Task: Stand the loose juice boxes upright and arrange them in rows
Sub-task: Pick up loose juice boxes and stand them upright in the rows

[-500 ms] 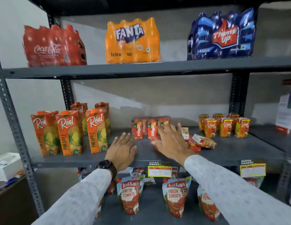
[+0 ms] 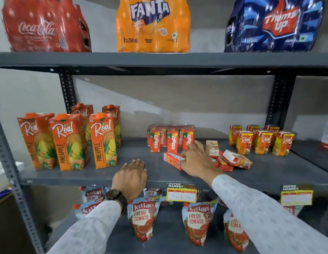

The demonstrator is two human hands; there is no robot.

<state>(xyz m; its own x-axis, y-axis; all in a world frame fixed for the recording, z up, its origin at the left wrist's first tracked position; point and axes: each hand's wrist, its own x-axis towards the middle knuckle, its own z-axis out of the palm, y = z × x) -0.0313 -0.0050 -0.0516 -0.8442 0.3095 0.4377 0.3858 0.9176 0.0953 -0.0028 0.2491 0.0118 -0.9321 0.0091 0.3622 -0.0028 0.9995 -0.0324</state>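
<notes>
The right hand (image 2: 196,162) has dropped onto a fallen Maaza juice box (image 2: 173,158) lying on the shelf (image 2: 90,176), fingers curling round it. The left hand (image 2: 131,177) now rests flat. Standing-up can start.

The shelf (image 2: 90,176) is grey painted metal with a matt, faintly scuffed face, and its upright (image 2: 12,173) is punched steel. The tall pineapple cartons (image 2: 102,142) are coated card with a soft sheen, as are the small fallen juice boxes (image 2: 236,159). The bottle packs (image 2: 152,24) above wear glossy, crinkled plastic wrap. The tomato pouches (image 2: 143,220) are shiny plastic film. The sleeve (image 2: 260,213) is matt woven cloth. The price tag (image 2: 181,194) is paper.
</notes>
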